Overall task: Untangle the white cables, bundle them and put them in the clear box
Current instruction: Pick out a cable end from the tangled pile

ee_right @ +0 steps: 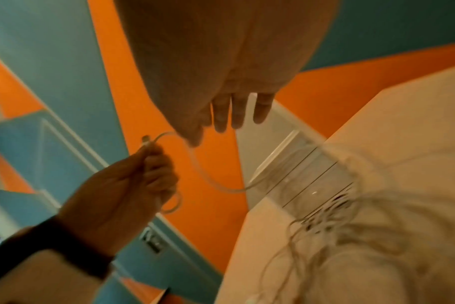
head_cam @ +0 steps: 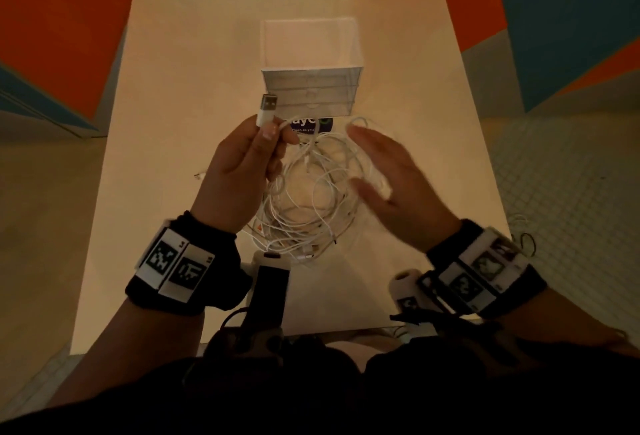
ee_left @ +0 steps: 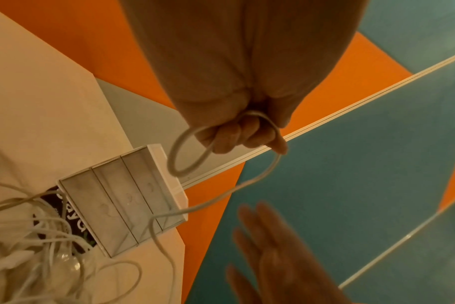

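Cables (head_cam: pixel 308 192) lie tangled; your left hand (head_cam: pixel 239 171) pinches one plug (head_cam: pixel 266 108) high to trace it, right hand (head_cam: pixel 391 174) spread, fingers apart.

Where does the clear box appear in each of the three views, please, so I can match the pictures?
Head: the clear box stands at upper centre of the table, beyond the tangle of white cables.
Left wrist: lower left of centre, under the left hand.
Right wrist: right of centre, blurred, below the right hand.
Shared landmark: the cable tangle beside the box.
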Motion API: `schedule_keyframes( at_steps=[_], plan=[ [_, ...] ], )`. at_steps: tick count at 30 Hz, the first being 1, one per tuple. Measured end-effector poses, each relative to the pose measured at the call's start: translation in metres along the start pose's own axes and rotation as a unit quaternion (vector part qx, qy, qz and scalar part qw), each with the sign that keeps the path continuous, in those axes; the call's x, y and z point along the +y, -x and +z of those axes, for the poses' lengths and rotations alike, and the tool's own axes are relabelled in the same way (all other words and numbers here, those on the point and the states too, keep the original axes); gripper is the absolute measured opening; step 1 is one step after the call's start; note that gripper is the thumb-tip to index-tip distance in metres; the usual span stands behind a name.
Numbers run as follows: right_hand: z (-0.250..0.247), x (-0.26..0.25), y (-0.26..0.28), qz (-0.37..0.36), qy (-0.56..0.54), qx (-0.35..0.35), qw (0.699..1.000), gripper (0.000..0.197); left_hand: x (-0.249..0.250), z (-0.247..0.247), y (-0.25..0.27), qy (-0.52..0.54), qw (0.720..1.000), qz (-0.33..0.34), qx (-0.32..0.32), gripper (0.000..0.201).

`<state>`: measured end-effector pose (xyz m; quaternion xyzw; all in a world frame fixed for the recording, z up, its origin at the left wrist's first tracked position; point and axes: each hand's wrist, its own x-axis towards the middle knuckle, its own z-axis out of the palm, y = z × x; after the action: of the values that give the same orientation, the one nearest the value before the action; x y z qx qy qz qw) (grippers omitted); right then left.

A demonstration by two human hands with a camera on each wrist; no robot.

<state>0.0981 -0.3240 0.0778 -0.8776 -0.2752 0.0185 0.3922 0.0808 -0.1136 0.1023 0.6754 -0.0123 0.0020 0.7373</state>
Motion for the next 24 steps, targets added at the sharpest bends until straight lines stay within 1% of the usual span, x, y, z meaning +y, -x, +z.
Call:
schedule_keyframes(
  at_steps=[1,2,3,5,7,8,9,10,11,12,13,15,16,17,18,19,20,21,22,23,24],
  plan=[
    [0.010,-0.015,-0.007,0.000,-0.042,-0.040,0.998,0.063,0.000,0.001,0.002,0.001,1.000,-0.001,-0.011,0.028],
    [0.017,-0.024,-0.013,0.009,-0.083,-0.075,0.994,0.069,0.000,0.001,0.003,0.000,1.000,-0.001,-0.017,0.027],
    [0.023,-0.028,-0.015,0.024,-0.125,-0.095,0.987,0.069,0.000,0.001,0.005,-0.004,1.000,0.000,-0.018,0.027],
    [0.029,-0.029,-0.012,0.060,-0.189,-0.106,0.974,0.053,0.000,-0.002,0.008,-0.017,1.000,0.007,-0.009,0.028],
    [0.026,-0.023,-0.003,0.094,-0.191,-0.118,0.970,0.038,0.000,-0.009,0.011,-0.052,0.998,0.026,0.016,0.029],
    [0.023,-0.016,0.002,0.117,-0.175,-0.138,0.968,0.035,-0.002,-0.014,0.012,-0.055,0.997,0.037,0.032,0.028],
    [0.019,-0.009,0.009,0.145,-0.143,-0.175,0.963,0.034,-0.002,-0.019,0.013,-0.038,0.997,0.040,0.053,0.027],
    [0.014,0.000,0.014,0.168,-0.093,-0.230,0.954,0.035,-0.001,-0.023,0.014,-0.005,0.997,0.035,0.071,0.026],
    [0.011,0.010,0.021,0.179,-0.034,-0.297,0.937,0.036,-0.001,-0.027,0.015,0.028,0.996,0.026,0.081,0.026],
    [0.009,0.017,0.027,0.177,0.026,-0.367,0.913,0.037,0.002,-0.031,0.016,0.055,0.995,0.014,0.084,0.025],
    [0.009,0.025,0.033,0.167,0.085,-0.432,0.882,0.039,0.004,-0.033,0.017,0.072,0.994,0.001,0.082,0.025],
    [0.014,0.038,0.042,0.129,0.184,-0.526,0.820,0.047,0.005,-0.034,0.021,0.086,0.994,-0.019,0.063,0.026],
    [0.015,0.043,0.043,0.121,0.216,-0.552,0.796,0.052,0.004,-0.033,0.023,0.083,0.995,-0.025,0.050,0.026],
    [0.016,0.045,0.039,0.128,0.232,-0.561,0.785,0.055,0.002,-0.031,0.025,0.073,0.996,-0.033,0.040,0.026],
    [0.015,0.045,0.032,0.139,0.227,-0.557,0.786,0.058,0.000,-0.029,0.026,0.065,0.997,-0.041,0.033,0.026],
    [0.013,0.043,0.023,0.160,0.195,-0.540,0.803,0.059,-0.001,-0.026,0.028,0.060,0.997,-0.048,0.032,0.025],
    [0.012,0.040,0.011,0.192,0.135,-0.516,0.824,0.058,-0.003,-0.024,0.029,0.064,0.996,-0.053,0.035,0.026],
    [0.012,0.036,0.000,0.228,0.053,-0.485,0.842,0.053,-0.003,-0.023,0.029,0.073,0.995,-0.057,0.042,0.027],
    [0.015,0.035,-0.008,0.265,-0.036,-0.438,0.858,0.046,-0.003,-0.023,0.030,0.085,0.993,-0.060,0.048,0.029],
    [0.021,0.032,-0.014,0.304,-0.112,-0.376,0.868,0.040,-0.003,-0.023,0.030,0.096,0.992,-0.062,0.051,0.031],
    [0.027,0.030,-0.018,0.333,-0.145,-0.319,0.875,0.035,-0.003,-0.023,0.030,0.104,0.991,-0.065,0.051,0.033]
  ],
)
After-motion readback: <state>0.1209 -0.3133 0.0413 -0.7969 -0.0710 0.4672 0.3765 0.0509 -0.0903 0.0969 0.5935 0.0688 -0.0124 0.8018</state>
